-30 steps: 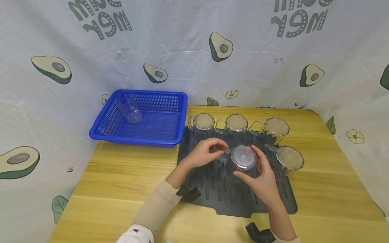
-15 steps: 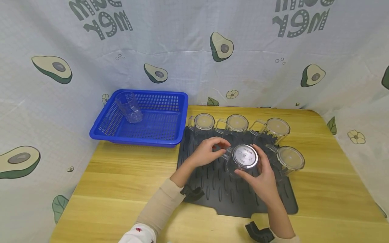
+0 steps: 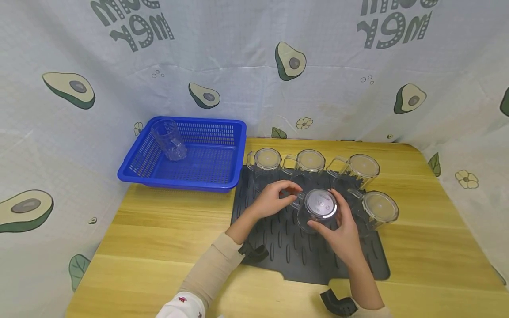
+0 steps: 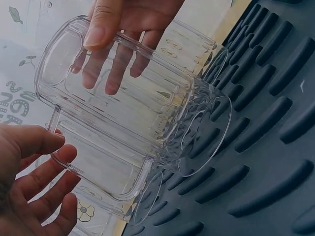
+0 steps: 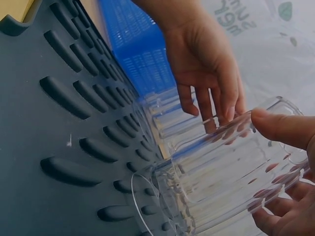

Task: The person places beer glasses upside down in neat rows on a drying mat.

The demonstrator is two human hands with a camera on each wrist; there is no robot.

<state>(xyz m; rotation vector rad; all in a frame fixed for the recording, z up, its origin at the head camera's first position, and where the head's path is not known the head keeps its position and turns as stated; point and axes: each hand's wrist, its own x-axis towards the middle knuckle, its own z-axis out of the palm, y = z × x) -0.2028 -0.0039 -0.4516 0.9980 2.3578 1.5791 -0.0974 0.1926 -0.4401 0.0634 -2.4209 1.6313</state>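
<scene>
A clear glass mug (image 3: 320, 205) is held upside down, its base facing up and its rim close over the dark drying mat (image 3: 274, 258). My right hand (image 3: 343, 234) grips the mug's body from the right, thumb on the near side and fingers round the far side, as the right wrist view shows through the glass (image 5: 221, 167). At the handle (image 4: 93, 182), my left hand (image 3: 274, 198) pinches with thumb and fingertips. Several more clear mugs stand upside down on the mat, such as one mug (image 3: 379, 206) just right of my right hand.
Along the mat's far edge runs a row of upturned mugs (image 3: 310, 161), handles to the left. A blue plastic basket (image 3: 179, 183) sits at the back left with a clear glass (image 3: 170, 141) leaning inside. A printed curtain (image 3: 246, 97) hangs behind the wooden table (image 3: 167, 229).
The held mug has shifted very slightly to the right, and the markings on its base have come into view. Both hands keep their hold on it. The other mugs have stayed put.
</scene>
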